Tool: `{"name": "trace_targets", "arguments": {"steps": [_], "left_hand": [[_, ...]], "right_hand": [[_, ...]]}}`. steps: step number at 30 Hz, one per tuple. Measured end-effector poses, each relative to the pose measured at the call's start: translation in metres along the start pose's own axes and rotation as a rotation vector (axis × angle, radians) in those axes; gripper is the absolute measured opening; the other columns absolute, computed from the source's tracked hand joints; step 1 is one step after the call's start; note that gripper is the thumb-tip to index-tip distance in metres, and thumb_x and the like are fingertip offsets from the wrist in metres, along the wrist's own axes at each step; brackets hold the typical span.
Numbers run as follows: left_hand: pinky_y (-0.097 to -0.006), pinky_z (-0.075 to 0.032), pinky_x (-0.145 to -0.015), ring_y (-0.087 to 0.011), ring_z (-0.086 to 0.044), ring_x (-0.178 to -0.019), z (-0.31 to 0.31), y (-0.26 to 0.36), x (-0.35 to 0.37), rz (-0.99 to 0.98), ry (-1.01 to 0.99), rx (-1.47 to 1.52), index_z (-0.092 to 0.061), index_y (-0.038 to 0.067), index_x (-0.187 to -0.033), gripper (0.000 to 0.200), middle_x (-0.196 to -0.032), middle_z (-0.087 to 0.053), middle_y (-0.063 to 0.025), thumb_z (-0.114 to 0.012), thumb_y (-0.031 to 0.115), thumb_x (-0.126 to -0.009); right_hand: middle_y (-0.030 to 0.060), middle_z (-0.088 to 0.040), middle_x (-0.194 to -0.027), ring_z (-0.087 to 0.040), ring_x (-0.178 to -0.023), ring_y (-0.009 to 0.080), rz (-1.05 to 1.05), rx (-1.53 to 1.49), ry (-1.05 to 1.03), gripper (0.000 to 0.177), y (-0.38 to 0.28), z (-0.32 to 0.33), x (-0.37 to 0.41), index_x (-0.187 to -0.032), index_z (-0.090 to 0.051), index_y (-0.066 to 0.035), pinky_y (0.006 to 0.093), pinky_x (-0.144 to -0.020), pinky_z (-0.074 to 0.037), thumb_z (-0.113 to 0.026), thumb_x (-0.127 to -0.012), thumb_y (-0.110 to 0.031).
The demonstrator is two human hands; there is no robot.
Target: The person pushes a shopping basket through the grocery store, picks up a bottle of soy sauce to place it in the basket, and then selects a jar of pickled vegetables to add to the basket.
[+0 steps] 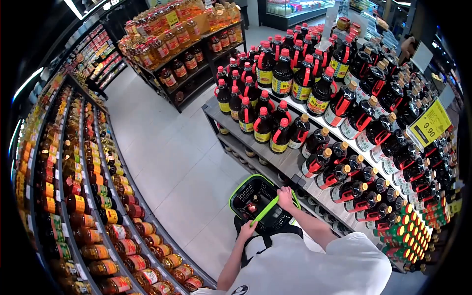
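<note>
A black shopping basket (pixel 239 201) with a bright green rim hangs in front of my body. Its green handle (pixel 266 210) runs slantwise across the top. My left hand (pixel 247 229) is closed round the lower-left end of this handle, and my right hand (pixel 285 198) grips its upper-right end. Inside the basket lies a small dark bottle (pixel 252 207) with a reddish label, untouched by either hand. Beside my right hand stands a display table with dark sauce bottles, among them a gold-capped bottle (pixel 316 162).
Left, a long shelf (pixel 64 172) holds rows of bottles. Red-capped bottles (pixel 282 73) crowd the display at right, under a yellow price sign (pixel 429 125). Another rack (pixel 179 101) carries oil bottles farther off. A pale tiled floor (pixel 167 152) runs between the shelves.
</note>
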State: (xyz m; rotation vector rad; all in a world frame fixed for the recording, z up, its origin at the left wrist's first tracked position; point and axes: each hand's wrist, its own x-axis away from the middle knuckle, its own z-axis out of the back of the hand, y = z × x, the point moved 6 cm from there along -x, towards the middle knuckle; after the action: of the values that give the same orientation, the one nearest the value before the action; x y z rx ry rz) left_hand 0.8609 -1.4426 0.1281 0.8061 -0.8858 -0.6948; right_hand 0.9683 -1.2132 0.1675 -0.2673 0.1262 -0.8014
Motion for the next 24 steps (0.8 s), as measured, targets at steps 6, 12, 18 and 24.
{"name": "trace_targets", "arguments": {"steps": [6,12,18,24], "left_hand": [[-0.0322,-0.047,-0.059,-0.0173,-0.060,-0.062,0.028,-0.021,-0.031,-0.023,-0.336,0.068,-0.057,0.003,-0.084,0.037,-0.068,-0.062,-0.0094,-0.051,0.040,-0.088],[-0.0507,-0.045,-0.068,-0.0441,-0.057,-0.078,0.052,-0.064,-0.092,-0.044,-0.055,-0.202,-0.051,0.003,-0.090,0.023,-0.078,-0.060,-0.0240,-0.052,0.025,-0.085],[-0.0472,-0.044,-0.074,-0.0420,-0.055,-0.089,0.080,-0.109,-0.127,0.115,0.085,-0.091,-0.050,0.003,-0.100,0.025,-0.090,-0.059,-0.0237,-0.046,0.024,-0.089],[-0.0468,-0.045,-0.074,-0.0411,-0.056,-0.088,0.090,-0.179,-0.178,0.199,0.240,-0.100,-0.053,0.004,-0.105,0.026,-0.091,-0.060,-0.0226,-0.047,0.023,-0.088]], "right_hand": [[0.0181,-0.038,-0.129,-0.030,-0.127,0.0325,-0.159,0.072,0.029,0.059,-0.042,-0.002,0.005,-0.118,-0.046,-0.005,0.0438,-0.106,-0.022,-0.065,-0.062,-0.006],[0.0216,-0.031,-0.136,-0.039,-0.119,0.0368,-0.472,-0.074,-0.040,0.070,-0.041,-0.020,0.056,-0.131,-0.034,-0.005,0.0432,-0.098,-0.035,-0.058,-0.065,-0.008],[0.0219,-0.040,-0.129,-0.045,-0.115,0.0361,-0.907,-0.217,-0.531,0.059,-0.007,-0.094,0.204,-0.122,-0.046,-0.004,0.0409,-0.095,-0.041,-0.061,-0.068,-0.020],[0.0203,-0.062,-0.100,-0.058,-0.098,0.0330,-1.125,-0.375,-0.618,0.034,0.023,-0.150,0.309,-0.104,-0.063,-0.011,0.0386,-0.088,-0.044,-0.047,-0.082,-0.031]]}}
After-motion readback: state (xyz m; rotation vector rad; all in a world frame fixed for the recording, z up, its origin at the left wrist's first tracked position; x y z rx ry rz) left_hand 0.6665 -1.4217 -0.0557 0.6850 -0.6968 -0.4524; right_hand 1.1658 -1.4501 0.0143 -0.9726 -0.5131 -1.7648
